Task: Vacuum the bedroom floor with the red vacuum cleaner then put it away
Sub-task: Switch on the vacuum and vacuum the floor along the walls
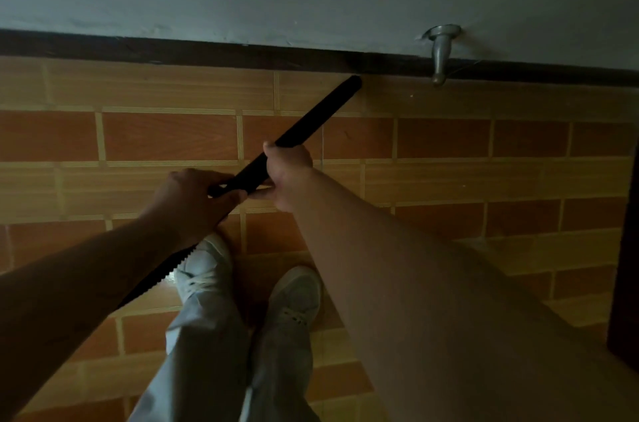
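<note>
A black vacuum wand [321, 110] slants from my hands up to the dark baseboard [173, 53], its tip touching the floor where floor and wall meet. My right hand [288, 172] is wrapped around the middle of the wand. Just behind it, my left hand [193, 200] grips the wand's near end, where the black ribbed hose [152, 280] runs back under my left forearm. The red body of the vacuum cleaner is out of sight.
The floor is orange and tan brick-pattern tile [449, 145]. A metal door stopper [441, 51] sticks out of the pale wall at upper right. A dark wooden edge [626, 248] stands at the right. My two white shoes [249, 283] are below my hands.
</note>
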Available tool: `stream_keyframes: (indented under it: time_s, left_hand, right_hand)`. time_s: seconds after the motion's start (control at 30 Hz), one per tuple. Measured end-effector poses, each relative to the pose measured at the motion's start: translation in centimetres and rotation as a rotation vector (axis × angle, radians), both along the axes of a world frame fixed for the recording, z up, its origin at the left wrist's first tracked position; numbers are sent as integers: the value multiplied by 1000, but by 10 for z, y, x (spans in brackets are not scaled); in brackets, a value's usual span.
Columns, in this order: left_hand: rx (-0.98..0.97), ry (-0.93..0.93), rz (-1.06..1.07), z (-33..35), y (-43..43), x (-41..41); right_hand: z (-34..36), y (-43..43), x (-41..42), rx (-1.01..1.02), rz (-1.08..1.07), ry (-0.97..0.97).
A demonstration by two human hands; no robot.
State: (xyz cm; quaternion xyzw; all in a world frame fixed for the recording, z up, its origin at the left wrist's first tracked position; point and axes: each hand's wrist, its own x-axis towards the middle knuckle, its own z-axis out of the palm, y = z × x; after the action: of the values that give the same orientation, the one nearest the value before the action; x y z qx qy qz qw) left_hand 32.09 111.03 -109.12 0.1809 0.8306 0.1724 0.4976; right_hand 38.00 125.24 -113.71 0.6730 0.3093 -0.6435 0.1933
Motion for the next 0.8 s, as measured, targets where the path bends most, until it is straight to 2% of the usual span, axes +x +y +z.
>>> stream_keyframes:
  time_s: [0.3,0.8]
  left_hand:
    - [8,-75,-74,-2,-15,16]
    - [7,-14,-3,-10,32,26]
  right_hand:
    - [1,-15,23,-17,-16,-77]
    - [-2,28,35,-7,-117,-12]
